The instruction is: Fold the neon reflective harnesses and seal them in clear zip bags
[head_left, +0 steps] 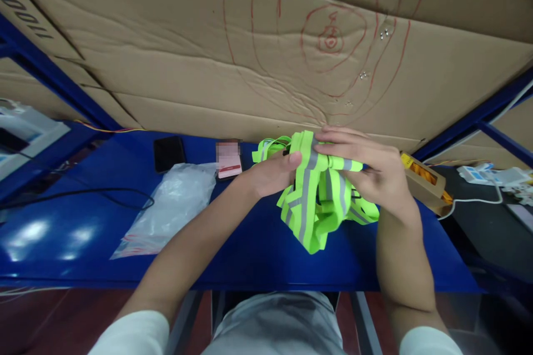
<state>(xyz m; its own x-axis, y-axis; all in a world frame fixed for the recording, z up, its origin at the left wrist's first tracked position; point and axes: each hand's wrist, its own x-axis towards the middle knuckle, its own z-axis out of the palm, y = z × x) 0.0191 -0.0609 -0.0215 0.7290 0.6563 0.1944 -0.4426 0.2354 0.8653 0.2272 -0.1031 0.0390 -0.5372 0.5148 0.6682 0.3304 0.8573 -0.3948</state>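
Observation:
A neon yellow-green reflective strap vest point(307, 191) with grey stripes is bunched up in front of me, above the blue table. My left hand point(277, 173) grips its left side, thumb pressed on a striped band and the other fingers hidden behind the cloth. From the right, my right hand point(368, 163) closes on the upper part, its fingers lying across the top of the band. Loose loops of the vest hang below and between both hands. A black piece, perhaps a buckle, shows partly near my left thumb.
Clear zip bags point(170, 213) lie on the blue table point(250, 255) at left, beside a black phone point(169, 154) and a pink-and-white card point(229, 160). An open cardboard box point(425, 183) stands at right. A cardboard sheet point(187, 66) with red rings rises behind; a black cable point(104, 191) crosses the left.

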